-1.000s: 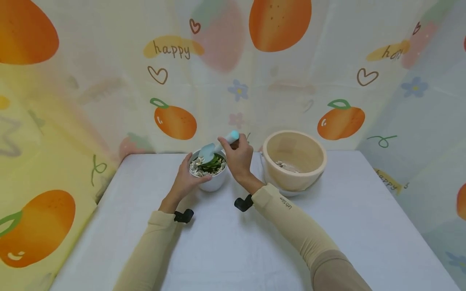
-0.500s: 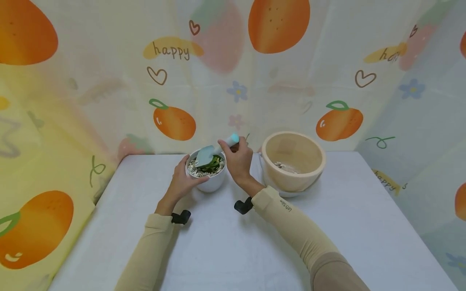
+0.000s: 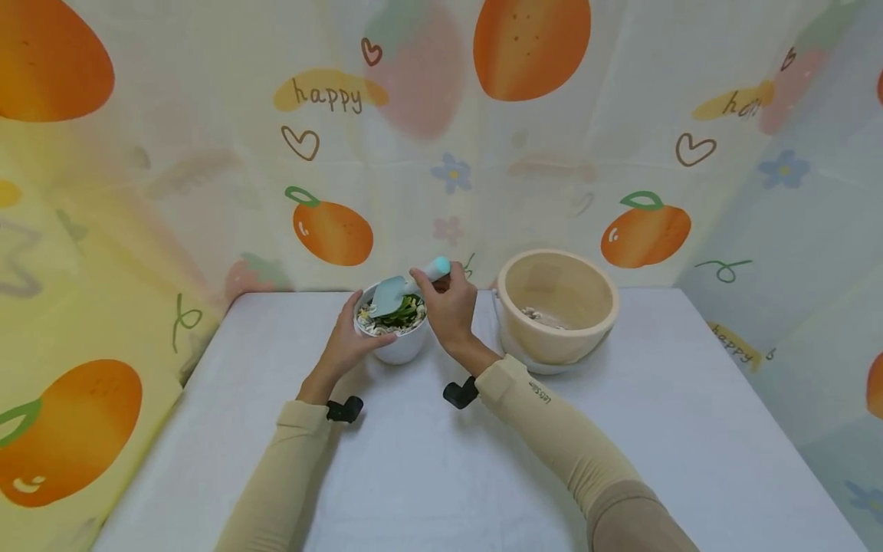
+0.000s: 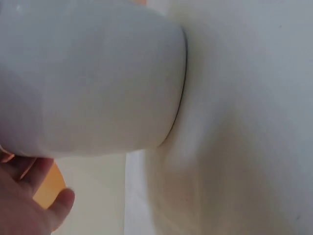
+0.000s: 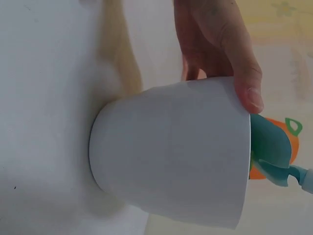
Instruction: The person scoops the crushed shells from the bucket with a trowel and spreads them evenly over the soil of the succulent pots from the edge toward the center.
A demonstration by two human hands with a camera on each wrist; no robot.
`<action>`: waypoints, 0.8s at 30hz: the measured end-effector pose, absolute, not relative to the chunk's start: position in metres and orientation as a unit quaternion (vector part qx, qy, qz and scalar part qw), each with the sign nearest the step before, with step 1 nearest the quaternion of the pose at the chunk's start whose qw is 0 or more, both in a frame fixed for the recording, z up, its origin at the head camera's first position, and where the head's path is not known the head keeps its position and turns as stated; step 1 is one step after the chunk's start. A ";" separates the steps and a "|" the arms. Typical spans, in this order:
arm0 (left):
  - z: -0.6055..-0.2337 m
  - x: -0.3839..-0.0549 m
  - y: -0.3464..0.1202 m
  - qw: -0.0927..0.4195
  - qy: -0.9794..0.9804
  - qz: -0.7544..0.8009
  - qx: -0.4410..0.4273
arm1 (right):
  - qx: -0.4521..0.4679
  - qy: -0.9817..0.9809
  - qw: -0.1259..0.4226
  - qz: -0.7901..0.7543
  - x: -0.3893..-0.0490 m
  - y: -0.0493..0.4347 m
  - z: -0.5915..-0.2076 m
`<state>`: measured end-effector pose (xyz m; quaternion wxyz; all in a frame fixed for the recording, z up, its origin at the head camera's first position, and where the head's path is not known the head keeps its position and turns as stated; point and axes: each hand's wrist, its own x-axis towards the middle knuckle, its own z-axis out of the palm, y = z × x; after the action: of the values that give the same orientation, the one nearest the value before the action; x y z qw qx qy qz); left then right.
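A white flower pot (image 3: 402, 349) stands on the table, filled with pale pebbles around a green leafy plant (image 3: 403, 313). My left hand (image 3: 343, 337) holds the pot from its left side, the thumb along the near rim. In my right hand (image 3: 451, 307) is a small light-blue trowel (image 3: 388, 296), pinched by its handle above the pot's right rim. Its blade lies over the pebbles and partly covers the plant. In the right wrist view the trowel blade (image 5: 274, 147) shows just past the rim of the pot (image 5: 171, 152).
Right of my right hand stands a larger cream pot (image 3: 552, 345) with a few pebbles on its bottom and a pale saucer beneath it. A white cloth (image 3: 428, 475) covers the table. Fruit-printed curtains (image 3: 414, 176) close off the back and sides.
The trowel blade has dipped slightly lower and to the left over the pebbles, and my right hand has shifted down a little. My left hand keeps its hold on the pot.
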<state>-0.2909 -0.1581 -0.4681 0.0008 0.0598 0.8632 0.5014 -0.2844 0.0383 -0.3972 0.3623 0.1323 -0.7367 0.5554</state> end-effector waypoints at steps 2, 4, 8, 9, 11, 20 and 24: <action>-0.470 -0.289 -0.156 -0.014 0.862 0.503 0.059 | 0.147 -0.732 0.375 0.549 -0.284 0.038 -0.396; -0.471 -0.288 -0.154 -0.030 0.863 0.501 0.058 | 0.160 -0.730 0.387 0.541 -0.284 0.038 -0.396; -0.473 -0.285 -0.150 -0.060 0.861 0.501 0.058 | 0.180 -0.730 0.402 0.522 -0.285 0.038 -0.397; -0.473 -0.285 -0.149 -0.063 0.863 0.498 0.057 | 0.185 -0.730 0.405 0.518 -0.285 0.038 -0.397; -0.472 -0.283 -0.148 -0.069 0.863 0.497 0.054 | 0.198 -0.730 0.411 0.509 -0.285 0.037 -0.398; -0.472 -0.281 -0.146 -0.066 0.867 0.493 0.041 | 0.216 -0.717 0.401 0.528 -0.286 0.040 -0.400; -0.472 -0.281 -0.146 -0.067 0.867 0.493 0.040 | 0.220 -0.712 0.378 0.549 -0.288 0.043 -0.396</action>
<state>-0.2806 -0.1456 -0.4721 -0.0670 0.0397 0.8667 0.4928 -0.2884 0.0430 -0.3962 0.3781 0.2204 -0.7120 0.5491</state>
